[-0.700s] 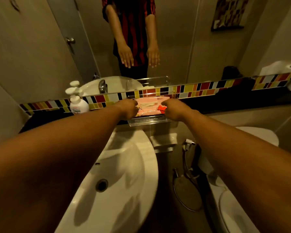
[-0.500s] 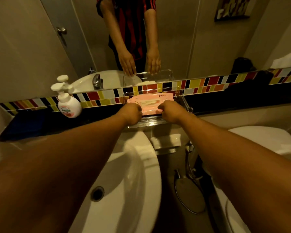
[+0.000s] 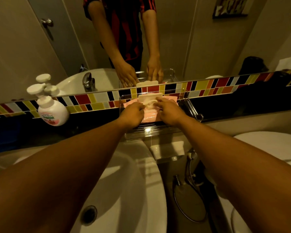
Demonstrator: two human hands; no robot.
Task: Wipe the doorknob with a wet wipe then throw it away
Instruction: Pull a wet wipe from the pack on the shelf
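Observation:
A pink wet wipe pack [image 3: 149, 118] lies in a clear plastic tray [image 3: 151, 134] on the dark ledge under the mirror. Its pale lid [image 3: 149, 96] is flipped up. A white wet wipe [image 3: 149, 104] bulges from the opening. My left hand [image 3: 133, 115] grips the pack's left side. My right hand [image 3: 170, 111] is at the right side, its fingertips pinched on the wipe at the opening. The doorknob [image 3: 47, 22], a round metal knob on a grey door, shows only as a reflection in the mirror at top left.
A white pump soap bottle [image 3: 53, 110] stands on the ledge to the left. The white sink [image 3: 138, 190] is below my arms. A toilet [image 3: 269, 145] is at the right, with a spray hose [image 3: 190, 163] between it and the sink.
The pack's lid has been flipped up and a wipe now shows at the opening. My right fingers have moved onto it. The view has tilted down slightly.

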